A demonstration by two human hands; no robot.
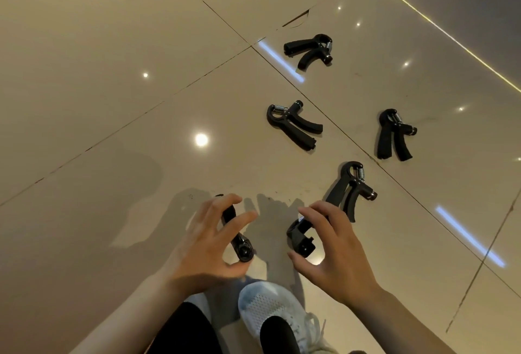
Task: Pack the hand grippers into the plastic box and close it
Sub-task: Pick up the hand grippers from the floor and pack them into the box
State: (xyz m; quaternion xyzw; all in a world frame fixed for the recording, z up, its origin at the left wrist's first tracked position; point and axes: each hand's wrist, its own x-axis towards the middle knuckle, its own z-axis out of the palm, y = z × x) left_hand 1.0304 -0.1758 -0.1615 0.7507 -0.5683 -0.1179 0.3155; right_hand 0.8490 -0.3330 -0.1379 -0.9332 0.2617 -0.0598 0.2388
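Six black hand grippers with steel springs are on or just above the tiled floor. My left hand holds one hand gripper edge-on, thumb under its knob and fingers over its handle. My right hand grips another hand gripper, thumb at the handle end and fingers over its head. Four lie loose: one just beyond my right hand, one in the middle, one to the right, one farthest away. No plastic box is in view.
Glossy beige floor tiles with dark joints and ceiling-light reflections fill the view. My white shoe and dark trouser legs are at the bottom centre, directly below both hands. A darker strip runs along the top right corner.
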